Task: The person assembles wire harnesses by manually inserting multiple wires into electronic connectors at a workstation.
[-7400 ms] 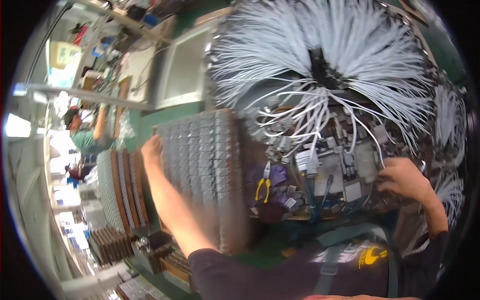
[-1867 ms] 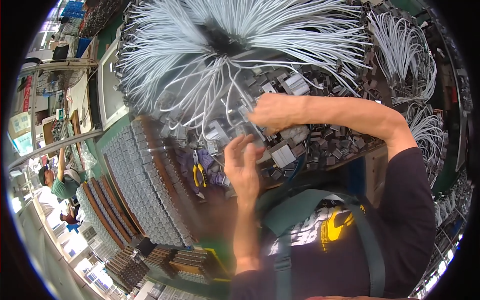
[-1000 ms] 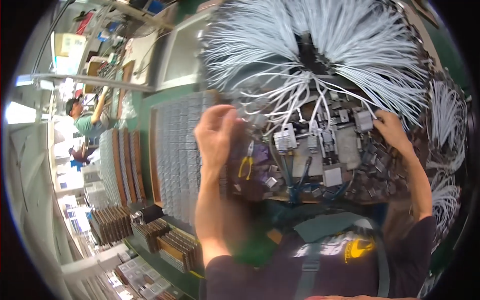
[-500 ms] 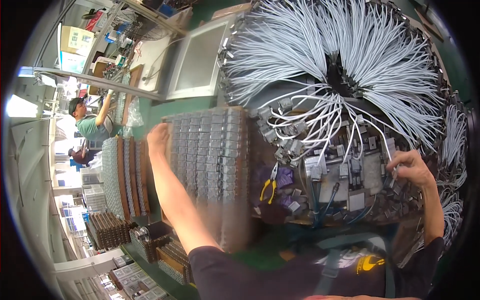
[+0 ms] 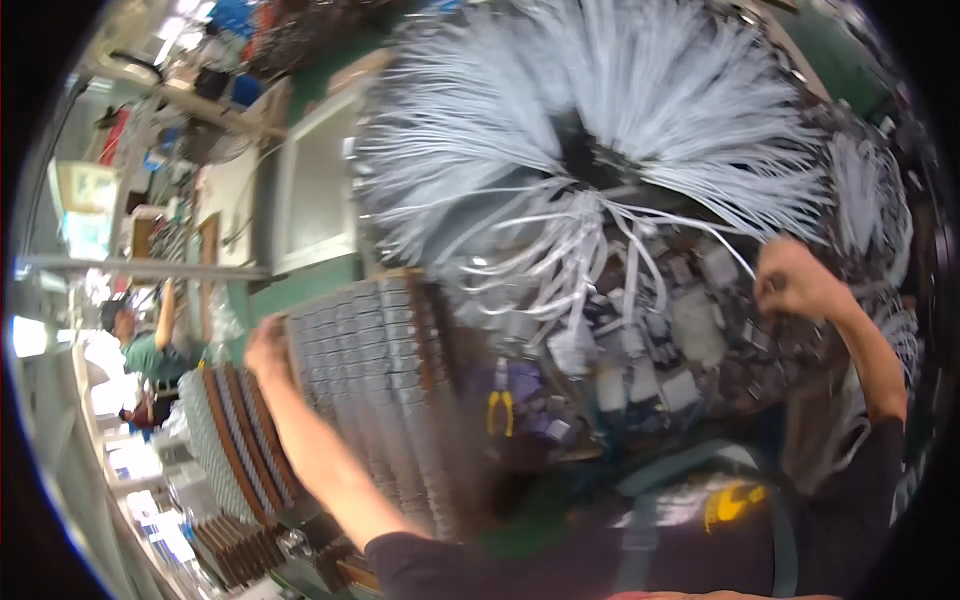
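At the left, my left hand (image 5: 265,345) is closed at the outer edge of a tray of grey metal blocks (image 5: 345,340) set in tight rows. Its fingertips are blurred and partly hidden there. My right hand (image 5: 797,280), raised at the right, has its fingers curled around the end of a white cable (image 5: 712,218). That cable runs back to the middle of a large fan of grey-white cables (image 5: 470,130). Pliers with yellow handles (image 5: 500,405) lie on the bench between my hands, beside a purple piece (image 5: 528,380).
Loose metal pieces (image 5: 680,390) are strewn over the bench in front of me. More cable bundles (image 5: 868,195) hang at the right. Stacked trays (image 5: 225,440) stand at the left, a framed panel (image 5: 318,185) behind. A person in green (image 5: 150,355) works farther off.
The whole view has swung, so most things sit farther left and lower, with more blur. Both hands stay at the tray and the cable; my right hand sits higher against the bench.
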The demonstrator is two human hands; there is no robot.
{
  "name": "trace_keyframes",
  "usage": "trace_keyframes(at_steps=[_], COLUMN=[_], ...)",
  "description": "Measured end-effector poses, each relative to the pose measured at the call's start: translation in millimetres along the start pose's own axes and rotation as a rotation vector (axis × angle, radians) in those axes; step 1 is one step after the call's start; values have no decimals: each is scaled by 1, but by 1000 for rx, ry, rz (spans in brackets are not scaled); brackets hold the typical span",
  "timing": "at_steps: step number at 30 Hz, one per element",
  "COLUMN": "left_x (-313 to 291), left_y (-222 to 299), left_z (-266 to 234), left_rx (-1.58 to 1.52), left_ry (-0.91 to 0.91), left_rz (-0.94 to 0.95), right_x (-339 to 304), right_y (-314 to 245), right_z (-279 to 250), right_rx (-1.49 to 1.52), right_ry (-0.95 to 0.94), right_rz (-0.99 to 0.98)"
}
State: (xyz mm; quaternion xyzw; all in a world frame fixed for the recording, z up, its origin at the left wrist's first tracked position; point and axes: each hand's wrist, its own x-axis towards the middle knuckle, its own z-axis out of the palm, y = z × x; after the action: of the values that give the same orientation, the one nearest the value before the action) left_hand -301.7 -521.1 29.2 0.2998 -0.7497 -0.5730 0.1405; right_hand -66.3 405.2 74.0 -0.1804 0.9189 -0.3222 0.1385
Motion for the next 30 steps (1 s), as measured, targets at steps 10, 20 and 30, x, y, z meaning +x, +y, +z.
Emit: trace_keyframes(at_steps=[10,20,30], left_x=[-321,-557,-523], left_y=[149,64,85], left_z=[225,377,379], left_rx=[-102,188,-189], left_ry=[-490,-1217,-1356], left_rz=[466,471,65], right_x=[-8,0,51], right_y=[-53,-24,49], right_z=[13,12,46], right_rx=[-67,352,817], right_ry=[301,-49,-760], right_rz=[-236,-137,-48])
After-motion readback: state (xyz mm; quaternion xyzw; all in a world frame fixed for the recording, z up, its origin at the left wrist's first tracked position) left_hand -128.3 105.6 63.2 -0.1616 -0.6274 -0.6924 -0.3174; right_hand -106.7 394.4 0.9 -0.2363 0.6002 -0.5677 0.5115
